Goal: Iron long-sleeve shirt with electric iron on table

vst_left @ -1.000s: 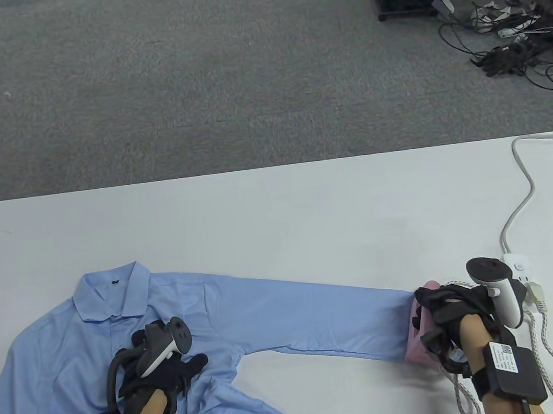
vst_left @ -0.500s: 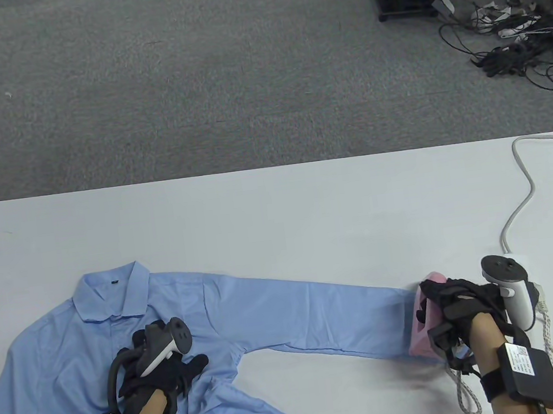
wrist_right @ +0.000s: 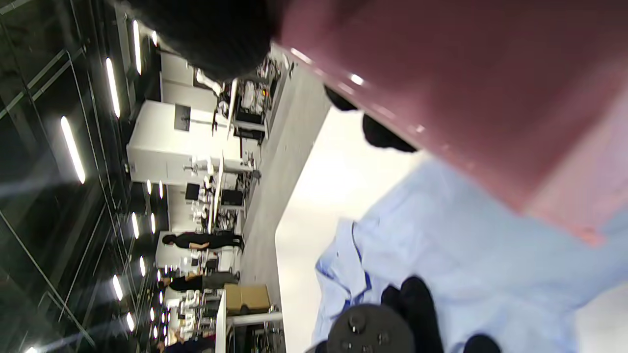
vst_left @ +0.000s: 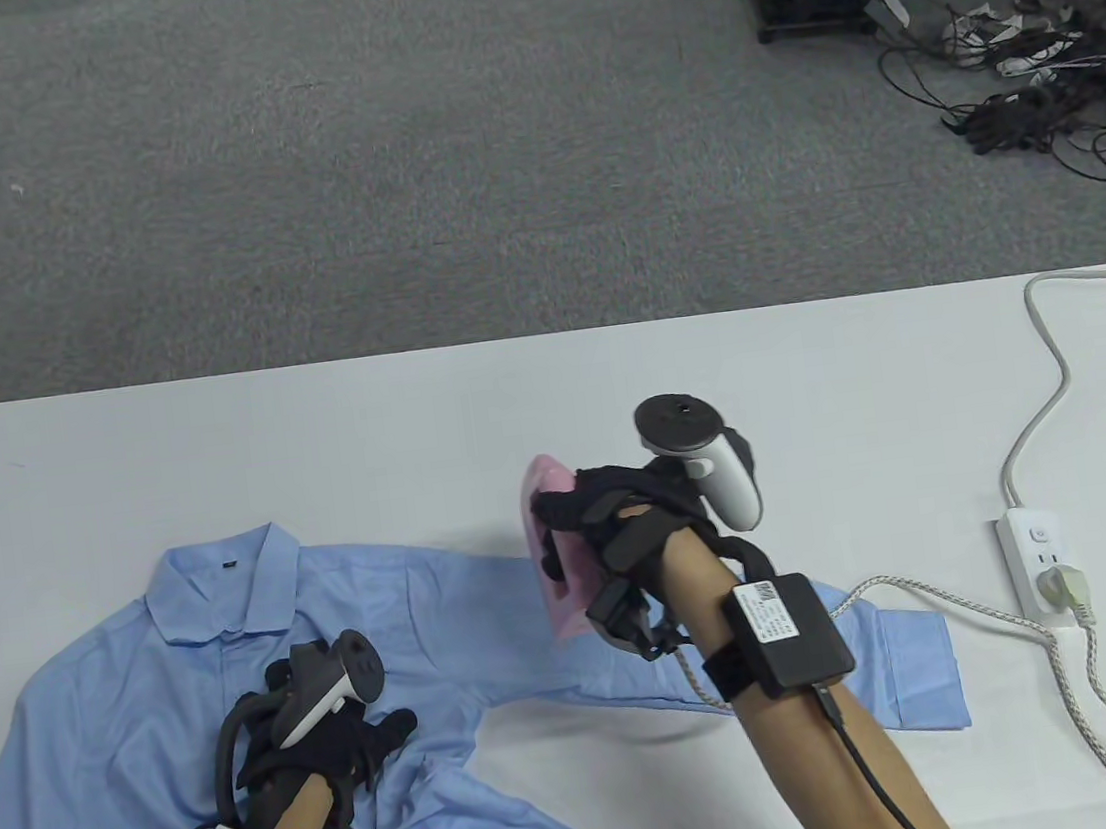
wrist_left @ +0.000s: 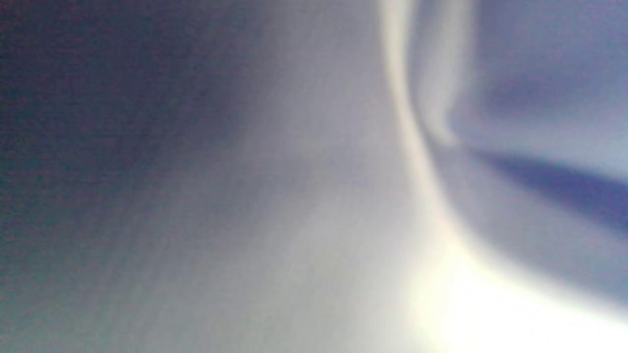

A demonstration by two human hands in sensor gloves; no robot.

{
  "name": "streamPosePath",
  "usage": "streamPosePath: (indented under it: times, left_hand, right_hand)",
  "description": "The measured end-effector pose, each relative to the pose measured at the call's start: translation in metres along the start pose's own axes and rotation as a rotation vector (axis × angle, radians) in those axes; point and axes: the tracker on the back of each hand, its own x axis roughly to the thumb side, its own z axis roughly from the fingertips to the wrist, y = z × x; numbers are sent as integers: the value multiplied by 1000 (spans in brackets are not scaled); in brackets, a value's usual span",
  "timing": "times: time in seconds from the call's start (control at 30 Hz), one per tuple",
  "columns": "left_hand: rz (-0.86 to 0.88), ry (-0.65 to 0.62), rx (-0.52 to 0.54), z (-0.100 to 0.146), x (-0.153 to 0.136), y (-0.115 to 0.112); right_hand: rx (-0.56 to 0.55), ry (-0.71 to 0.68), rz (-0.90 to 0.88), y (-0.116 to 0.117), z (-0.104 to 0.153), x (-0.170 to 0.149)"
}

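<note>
A light blue long-sleeve shirt (vst_left: 123,689) lies at the table's front left, one sleeve (vst_left: 897,674) stretched out to the right. My left hand (vst_left: 351,741) rests flat on the shirt's chest. My right hand (vst_left: 586,521) grips the handle of a pink electric iron (vst_left: 560,555), which sits on the upper part of the sleeve near the shoulder. The right wrist view shows the iron's pink body (wrist_right: 466,73) close up above the shirt (wrist_right: 466,264). The left wrist view shows only blurred blue fabric (wrist_left: 530,98).
A white power strip (vst_left: 1034,557) lies at the table's right with the iron's braided cord (vst_left: 1101,690) plugged in, running along the front right. Its grey cable (vst_left: 1044,394) leads to the far right corner. Beyond the table is grey carpet with cables (vst_left: 1039,103).
My right hand has slid the iron left along the sleeve, from the cuff end to near the shoulder. The cuff is now uncovered. My left hand has stayed on the shirt.
</note>
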Motion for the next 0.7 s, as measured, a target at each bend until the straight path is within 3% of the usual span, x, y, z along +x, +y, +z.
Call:
streamPosePath:
  times: [0.23,0.37,0.53,0.7]
  left_hand:
    - [-14,-1,1,-1,2,2]
    - [-20,-6,1,-1,2,3]
    - [-24,-7,-26,-2,2,3]
    - [-25,-3,-30,-1,2,3]
  right_hand:
    - [206,118,-77,73,-71,-37]
    - [209,132,-79,95,-87,-44]
    - [177,177,22,109,-97,-54]
    - [73,224,-21,88,-92,-65]
